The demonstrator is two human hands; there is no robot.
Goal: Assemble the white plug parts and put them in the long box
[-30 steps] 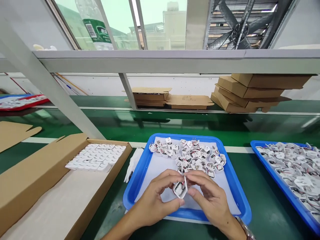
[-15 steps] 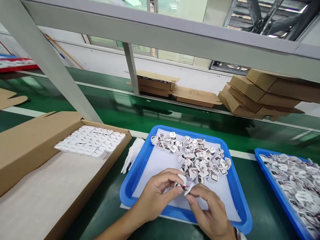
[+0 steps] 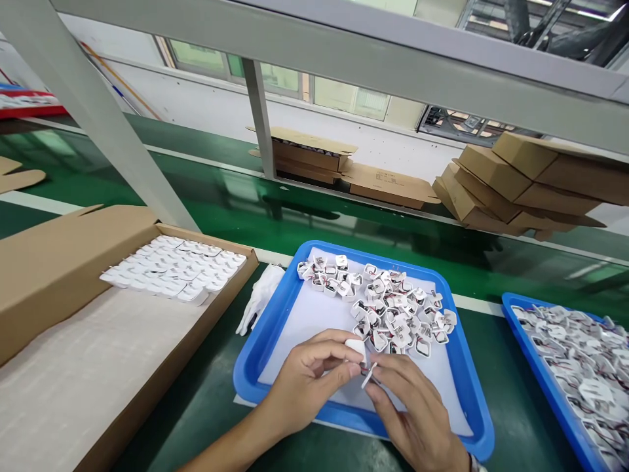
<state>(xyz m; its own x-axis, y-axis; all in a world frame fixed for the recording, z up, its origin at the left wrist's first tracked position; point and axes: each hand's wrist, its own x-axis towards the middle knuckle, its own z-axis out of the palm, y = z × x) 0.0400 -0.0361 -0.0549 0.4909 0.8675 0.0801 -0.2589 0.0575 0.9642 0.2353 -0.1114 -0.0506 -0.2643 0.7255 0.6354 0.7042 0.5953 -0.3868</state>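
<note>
Over the near part of a blue tray (image 3: 265,367) lined with white, my left hand (image 3: 314,377) pinches a small white housing (image 3: 356,349) between thumb and fingers. Close beside it, my right hand (image 3: 413,403) grips a thin white cover piece (image 3: 368,375), tilted on edge. A short dark bit, perhaps wire, shows between the two parts; my fingertips hide the rest. Farther back in the tray lies a loose heap of white housings (image 3: 400,321) with red and black wires and metal prongs.
An open cardboard box (image 3: 221,321) at left holds rows of white pieces (image 3: 171,269). A white glove (image 3: 260,295) lies beside the tray. Another full blue tray (image 3: 535,367) stands right. Cardboard boxes (image 3: 521,183) are stacked behind a grey frame (image 3: 260,118).
The white housing has turned in my left hand, showing its smooth outer side. The cover piece in my right hand now stands more edge-on. The camera view has shifted slightly.
</note>
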